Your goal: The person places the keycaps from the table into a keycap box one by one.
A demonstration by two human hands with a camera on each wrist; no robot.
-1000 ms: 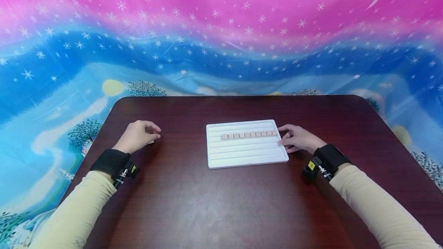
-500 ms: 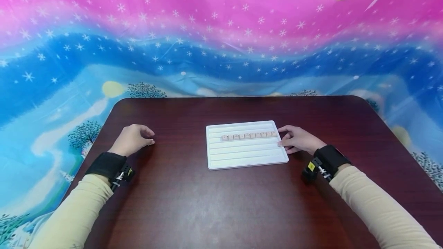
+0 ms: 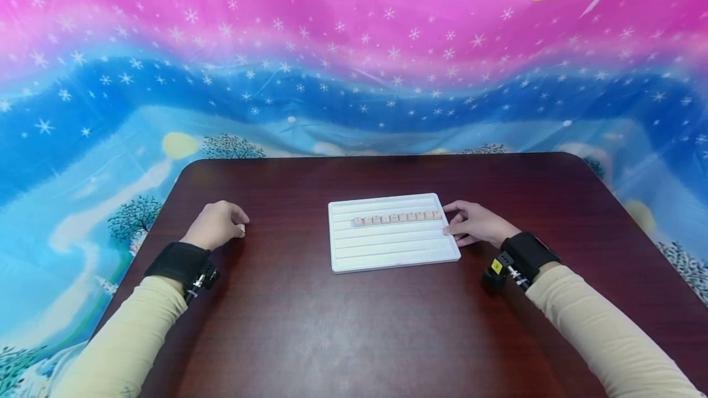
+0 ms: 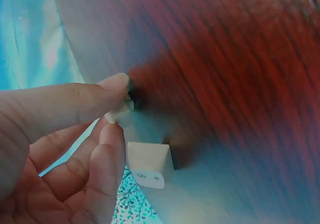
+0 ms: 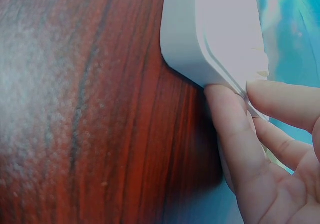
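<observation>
A white ridged tray (image 3: 395,253) lies on the table with a row of beige keycaps (image 3: 394,218) along one of its upper grooves. My right hand (image 3: 477,223) pinches the tray's right edge; in the right wrist view the thumb is over the rim and fingers are against the outer wall. Off to the left of the tray, my left hand (image 3: 212,226) is low over the table. Its thumb and fingers pinch a small beige keycap (image 4: 118,115), mostly hidden by the fingers. Beside these fingertips in the left wrist view stands another keycap (image 4: 150,159) marked 8 and *.
The dark reddish-brown wooden table (image 3: 343,330) has rounded far corners. A colourful printed cloth (image 3: 343,78) hangs behind it and down its sides. Black straps with small cameras sit on both wrists.
My left hand first shifted a little left with thumb and fingers apart, then came slightly down and its fingers closed together. The right hand and the tray stay in place.
</observation>
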